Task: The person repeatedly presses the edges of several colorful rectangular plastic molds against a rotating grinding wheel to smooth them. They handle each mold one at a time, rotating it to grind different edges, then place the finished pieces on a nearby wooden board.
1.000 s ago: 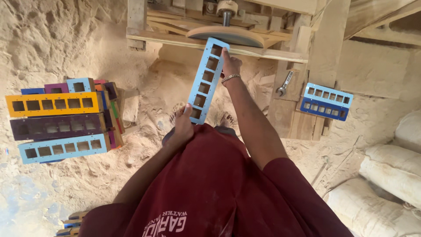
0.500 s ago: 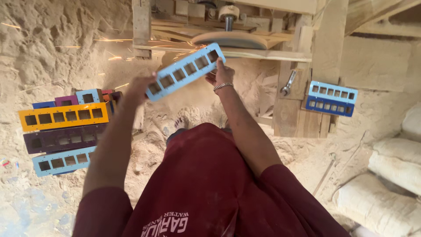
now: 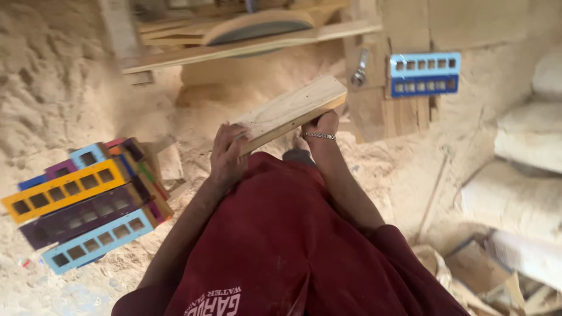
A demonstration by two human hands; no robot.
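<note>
Sawdust (image 3: 52,88) lay heaped everywhere, a pale mound banked up on the left and spilling under the rough plank shelf (image 3: 246,50) at the top, where a round disc (image 3: 257,26) sat half hidden. On the right, dusty sacks (image 3: 527,134) were piled against each other. Down at the left edge a stack of painted slotted strips (image 3: 82,205) rested on the sawdust — yellow, purple and light blue ones lying crosswise over more colours beneath. Two more strips (image 3: 424,73), a light blue one over a dark blue one, hung against the timber upright at upper right, just beside a metal fitting (image 3: 358,69).

In the middle, above the red garment (image 3: 281,246), the wooden piece (image 3: 290,111) was held up in the air, bare face showing, tilted with its far end higher. The left hand (image 3: 227,155) was wrapped around the near, lower end, fingers curled over the top face. The right hand (image 3: 323,124) — a bracelet (image 3: 320,136) at its wrist — gripped from below near the far end, its fingers hidden under the wood.
</note>
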